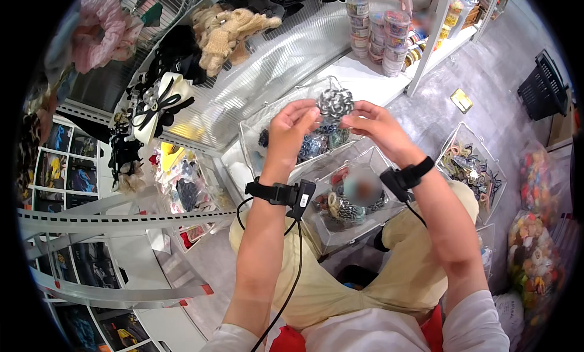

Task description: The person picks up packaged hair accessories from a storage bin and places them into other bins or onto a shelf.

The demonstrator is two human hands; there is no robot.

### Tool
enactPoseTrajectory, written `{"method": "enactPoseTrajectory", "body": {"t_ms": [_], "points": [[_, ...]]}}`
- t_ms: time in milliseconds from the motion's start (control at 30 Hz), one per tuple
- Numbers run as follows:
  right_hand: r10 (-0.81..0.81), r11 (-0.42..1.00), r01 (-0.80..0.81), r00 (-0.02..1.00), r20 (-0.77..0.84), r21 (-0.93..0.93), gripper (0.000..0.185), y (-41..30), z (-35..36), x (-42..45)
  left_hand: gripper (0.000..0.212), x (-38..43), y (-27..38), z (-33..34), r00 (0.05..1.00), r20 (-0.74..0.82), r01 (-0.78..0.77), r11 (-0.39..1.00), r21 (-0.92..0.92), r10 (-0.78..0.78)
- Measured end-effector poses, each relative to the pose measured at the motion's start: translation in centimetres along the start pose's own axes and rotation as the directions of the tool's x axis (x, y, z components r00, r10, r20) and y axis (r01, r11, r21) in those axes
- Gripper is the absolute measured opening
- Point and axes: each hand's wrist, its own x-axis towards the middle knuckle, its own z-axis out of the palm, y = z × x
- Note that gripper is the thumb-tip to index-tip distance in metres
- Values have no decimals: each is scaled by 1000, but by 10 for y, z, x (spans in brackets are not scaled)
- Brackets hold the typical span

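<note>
Between my two hands is a bundle of black-and-white braided hair ties point(335, 102), raised above a white wire basket. My left hand point(296, 119) pinches its left side between thumb and fingers. On the right side, my right hand point(372, 119) touches the bundle's lower edge with thumb and fingertips. Below them, the wire basket point(246, 135) holds several bagged bundles in blue, grey and green point(315, 144). Nearer my knees, a second wire basket point(321, 235) holds more coiled hair ties point(349, 210).
Stacked clear tubs point(396, 39) stand on a white shelf point(365, 76). Hair bows point(159, 108) and scrunchies point(98, 33) hang at left. Another wire basket point(502, 183) of hair ties is at right, by bags of colourful items point(534, 256). A dark plastic basket point(543, 87) stands farther off.
</note>
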Motion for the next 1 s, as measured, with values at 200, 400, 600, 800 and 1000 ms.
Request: {"method": "enactPoseTrajectory", "body": {"t_ms": [200,400,600,800,1000], "points": [[16,999,-16,1000,7,-40,31,-19,-6,-10,30,5,-16,-9,997,76,-6,1000,-20,8],[93,993,-93,996,1,66,20,-16,4,4,35,0,1,9,998,28,-54,996,-75,56],[55,995,-53,998,27,-80,29,-11,18,15,32,3,-5,-10,992,15,-125,992,24,124],[102,995,-102,995,-13,-19,35,-11,26,22,30,-1,-5,-19,996,43,-85,989,120,81],[37,993,-48,994,-102,-110,19,-6,19,22,32,2,-7,-18,998,61,10,961,275,-28]]}}
